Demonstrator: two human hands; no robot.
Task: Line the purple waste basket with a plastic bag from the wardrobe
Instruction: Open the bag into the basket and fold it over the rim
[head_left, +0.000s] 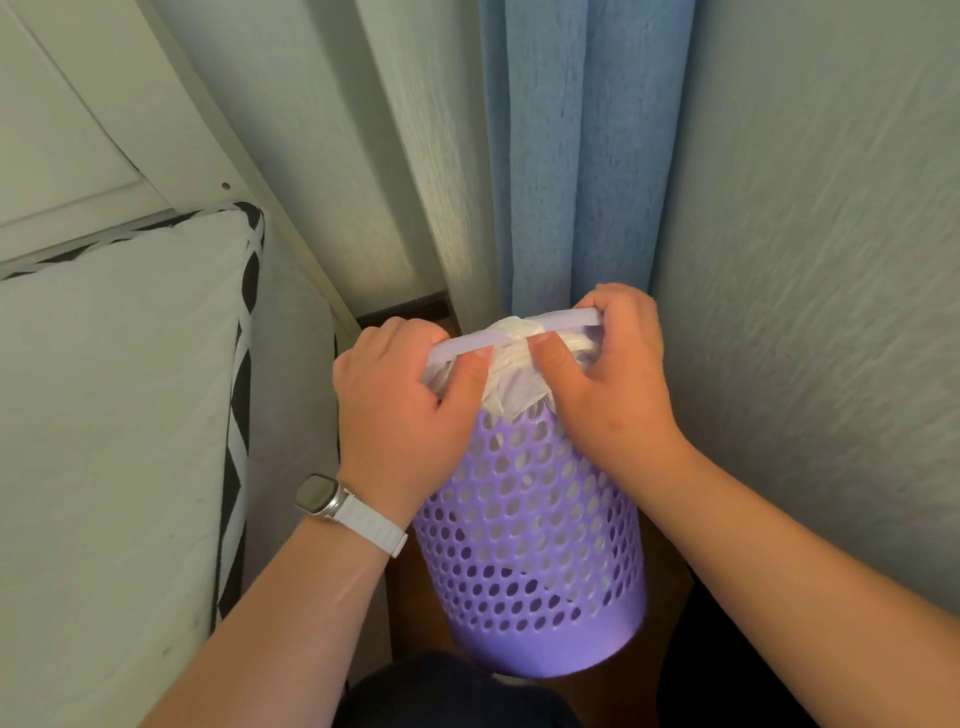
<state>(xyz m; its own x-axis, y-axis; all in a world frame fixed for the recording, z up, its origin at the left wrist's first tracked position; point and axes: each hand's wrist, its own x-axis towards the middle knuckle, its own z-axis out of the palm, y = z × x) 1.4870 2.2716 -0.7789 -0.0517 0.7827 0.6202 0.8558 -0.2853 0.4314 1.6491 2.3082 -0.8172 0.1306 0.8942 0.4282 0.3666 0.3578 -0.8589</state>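
Our left hand (395, 410) and right hand (608, 384) both grip the basket (530, 545) rim. Thumbs press the knotted bag (511, 364) there.

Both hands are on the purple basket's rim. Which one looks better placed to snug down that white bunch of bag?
Probably the right hand: its thumb rests right against the bunched bag at the rim of the basket. The left hand grips the rim beside it, steadying.
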